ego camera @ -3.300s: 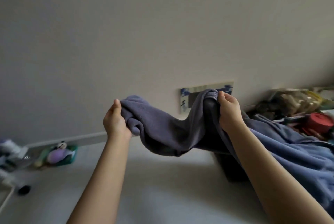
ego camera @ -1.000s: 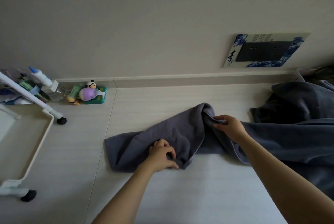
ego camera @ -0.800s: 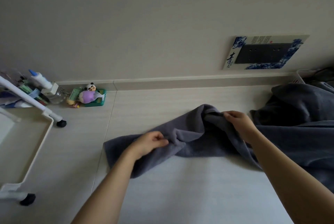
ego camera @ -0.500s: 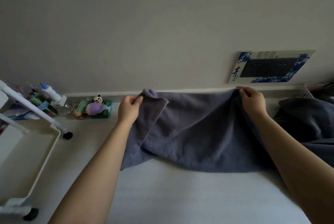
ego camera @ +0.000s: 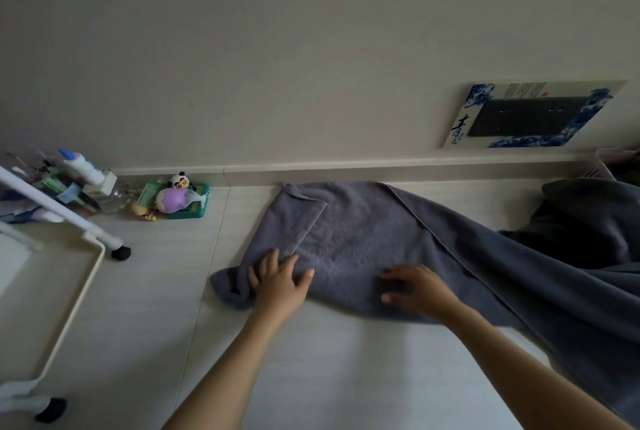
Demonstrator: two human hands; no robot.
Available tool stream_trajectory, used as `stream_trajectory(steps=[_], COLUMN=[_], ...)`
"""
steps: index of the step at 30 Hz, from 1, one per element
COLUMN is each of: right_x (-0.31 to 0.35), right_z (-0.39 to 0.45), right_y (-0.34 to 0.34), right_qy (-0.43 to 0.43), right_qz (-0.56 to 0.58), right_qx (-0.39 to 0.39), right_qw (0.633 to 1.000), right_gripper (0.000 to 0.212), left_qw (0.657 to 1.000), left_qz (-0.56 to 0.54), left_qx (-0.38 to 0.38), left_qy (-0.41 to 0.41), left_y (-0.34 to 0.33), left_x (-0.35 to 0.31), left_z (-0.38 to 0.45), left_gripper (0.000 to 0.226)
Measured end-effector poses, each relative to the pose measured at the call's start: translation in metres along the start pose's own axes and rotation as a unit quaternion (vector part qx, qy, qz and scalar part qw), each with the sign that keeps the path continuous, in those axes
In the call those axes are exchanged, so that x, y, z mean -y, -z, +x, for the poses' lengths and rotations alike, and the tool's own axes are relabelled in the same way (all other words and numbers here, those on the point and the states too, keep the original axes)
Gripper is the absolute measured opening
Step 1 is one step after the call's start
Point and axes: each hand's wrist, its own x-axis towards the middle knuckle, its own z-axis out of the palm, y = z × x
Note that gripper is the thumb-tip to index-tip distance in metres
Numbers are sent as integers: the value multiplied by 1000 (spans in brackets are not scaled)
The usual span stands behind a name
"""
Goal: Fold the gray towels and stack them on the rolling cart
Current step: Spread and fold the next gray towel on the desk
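I'm at the laying-out step: the gray towel (ego camera: pixel 360 242) is spread on the floor in front of me, its far edge close to the baseboard (ego camera: pixel 346 166), and I'm flattening it before the first fold. My left hand (ego camera: pixel 278 282) lies open, fingers splayed, pressing the towel's near left part, just below a corner that is flapped over onto the towel. My right hand (ego camera: pixel 414 285) rests on the towel's near edge with fingers curled down; I can't tell whether it pinches cloth or only presses. The towel's right side runs into a heap of more gray towels (ego camera: pixel 588 239), and I can't make out where one ends and the next begins. The rolling cart (ego camera: pixel 62 277) stands to the towel's left, well apart, with nothing folded on the tray I can see. Next, I judge, the flapped corner needs turning out and the bunched left end smoothing, then both hands need to take matching corners to fold it. Half a second ago I held the towel up by its top edge, stretched between both hands; now it lies flat and my hands have come down to its near side.
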Motion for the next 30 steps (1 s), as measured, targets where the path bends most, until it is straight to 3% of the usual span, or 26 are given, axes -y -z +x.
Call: stream_trajectory(steps=[2,4,7,9,14,17,21,26,30], right_x=[-12,-19,-17,-9,4,11,16,19,22], right_z=[-9,-14,-14,-14,-22,-28,-37,-38,-23], right_y=[-15,-28,-39,-34,-19,-16,-15,3,34], right_qy=[44,62,55,34,-38,-85,-106,-97,-101], right_qz=[-38,-42,-8,-5,51,82,109,67,12], right_qx=[27,-6,-125,-127,-96,-107,-159,-206,-259], right_qw=[998,997,991,991,993,987,975,971,961], right_gripper=[96,72,34,27,39,36,26,30,37], left_qw=[999,996,986,984,977,973,965,966,961], left_qz=[-10,-31,-58,-86,-60,-101,-225,-238,-244], left_qx=[-18,-73,-149,-145,-102,-55,-2,-94,-125], left_qy=[27,50,50,60,176,201,136,47,29], left_y=[-4,-5,-1,7,14,15,20,56,91], left_x=[21,36,48,50,55,67,79,72,76], left_z=[-6,-10,-14,-17,-22,-26,-36,-54,-42], left_gripper=[86,81,69,73,67,67,41,21,22])
